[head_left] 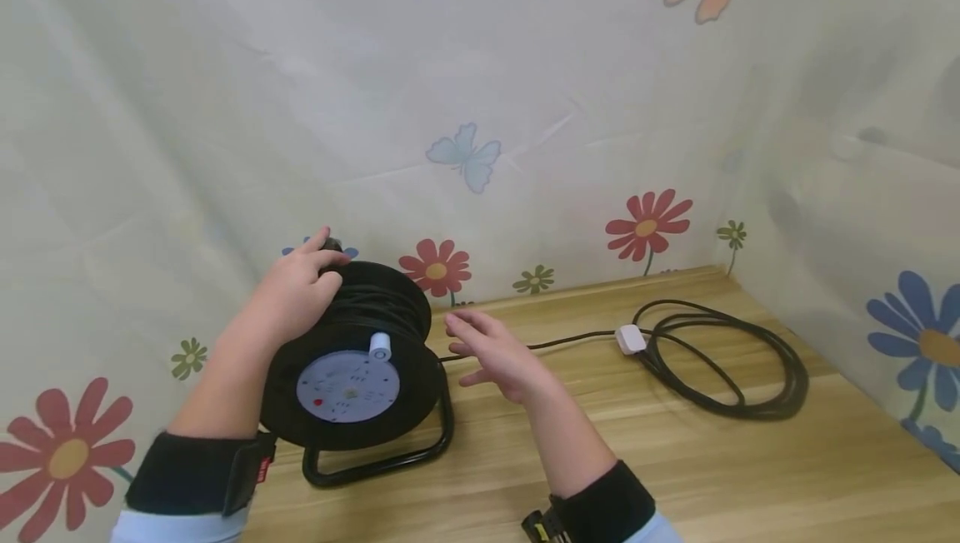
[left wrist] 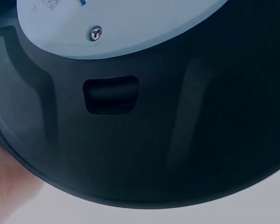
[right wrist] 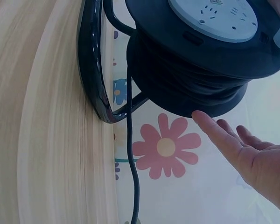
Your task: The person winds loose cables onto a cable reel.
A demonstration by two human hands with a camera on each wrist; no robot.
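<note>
A black cable reel (head_left: 352, 385) stands on the table at left, its drum wound with dark cable. Its front has a pale round socket panel (head_left: 348, 386), a red button and a white crank knob (head_left: 380, 347). My left hand (head_left: 288, 289) holds the reel's dark top handle (head_left: 332, 244), fingers partly hiding it; the left wrist view shows only part of this hand beside the rim. To the right of the drum my right hand (head_left: 498, 351) is empty, fingers loosely extended. In the right wrist view its index fingertip (right wrist: 200, 116) overlaps the drum's rim.
From the drum, a black cable (head_left: 570, 339) runs right to a loose coil (head_left: 780, 393) with a white plug (head_left: 631, 339). The reel's tubular stand (head_left: 382, 466) rests on the wooden table (head_left: 750, 485). A flower-printed cloth (head_left: 525, 110) rises behind.
</note>
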